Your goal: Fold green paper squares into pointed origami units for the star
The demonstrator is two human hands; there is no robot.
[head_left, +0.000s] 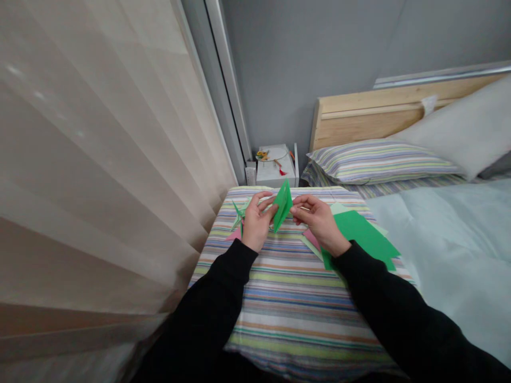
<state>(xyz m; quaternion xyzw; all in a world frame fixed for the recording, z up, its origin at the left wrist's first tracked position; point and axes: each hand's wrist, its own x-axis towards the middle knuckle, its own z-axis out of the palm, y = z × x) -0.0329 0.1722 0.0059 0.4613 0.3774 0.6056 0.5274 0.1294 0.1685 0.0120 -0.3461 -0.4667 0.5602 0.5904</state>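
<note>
Paper (283, 208), bright green, folded into a pointed diamond; left fingers (270, 212) and right fingers (304, 215) pinch its edges.

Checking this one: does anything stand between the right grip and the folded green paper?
Nothing visible does. The right grip is at the right edge of the folded green paper; the left grip holds its other side. The loose green sheets lie farther right, not between them.
</note>
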